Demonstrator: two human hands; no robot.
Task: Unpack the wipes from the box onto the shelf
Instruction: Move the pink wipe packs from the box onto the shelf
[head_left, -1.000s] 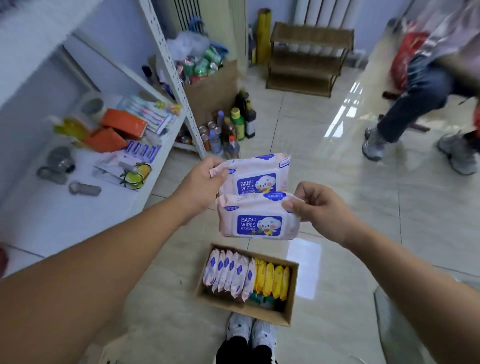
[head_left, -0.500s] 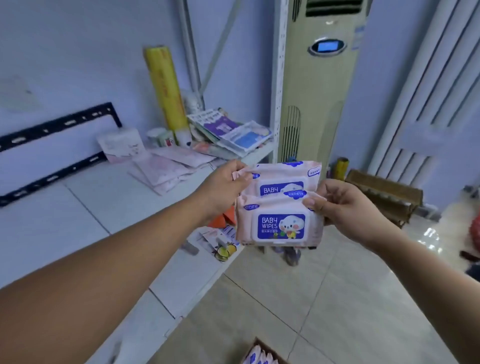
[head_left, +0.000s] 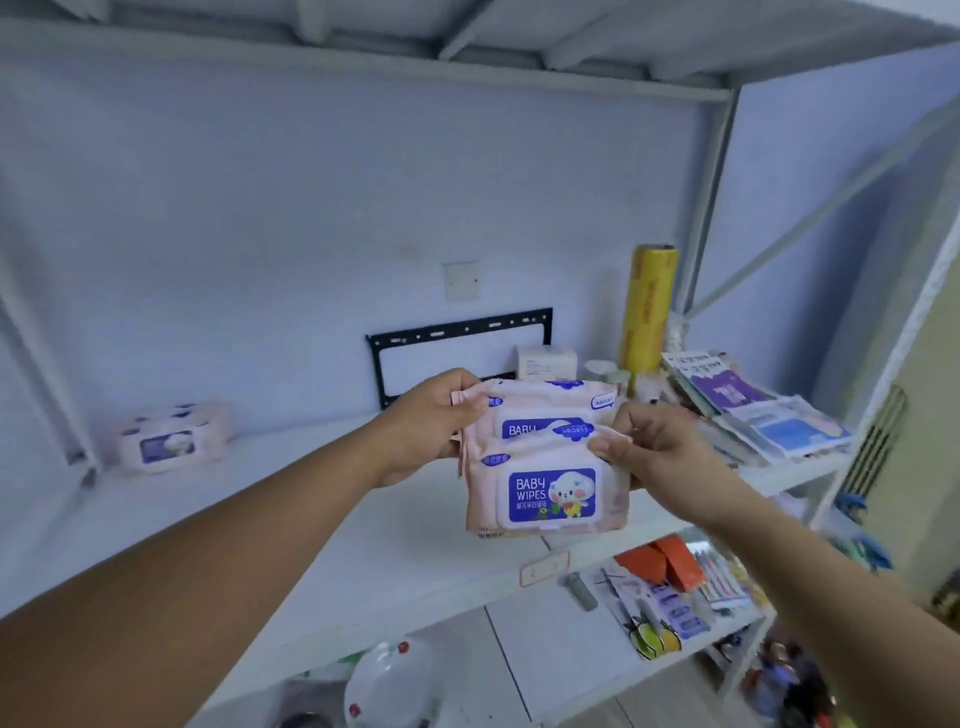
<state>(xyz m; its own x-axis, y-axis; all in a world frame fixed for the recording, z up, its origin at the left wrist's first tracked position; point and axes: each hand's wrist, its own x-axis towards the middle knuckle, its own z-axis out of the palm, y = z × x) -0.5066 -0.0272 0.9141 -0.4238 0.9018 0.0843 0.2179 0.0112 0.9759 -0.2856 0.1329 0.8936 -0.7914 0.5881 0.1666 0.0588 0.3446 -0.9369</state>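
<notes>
I hold two pink packs of baby wipes with blue labels in front of the white shelf (head_left: 322, 525). My left hand (head_left: 423, 423) grips the rear pack (head_left: 540, 410) at its left edge. My right hand (head_left: 652, 449) pinches the top right corner of the front pack (head_left: 545, 493), which overlaps the rear one. Both packs hang just above the shelf's front part. Another pink wipes pack (head_left: 174, 436) lies on the shelf at the far left, near the wall. The box is out of view.
At the shelf's right end stand a yellow film roll (head_left: 647, 306), a small white box (head_left: 545, 361) and a heap of flat packets (head_left: 753, 410). A black bracket (head_left: 457, 332) hangs on the wall. The lower shelf (head_left: 550, 639) carries orange boxes and small items.
My view has swung up from the floor and the box to the middle shelf. Both hands have carried the two packs up and in over the shelf, same grip.
</notes>
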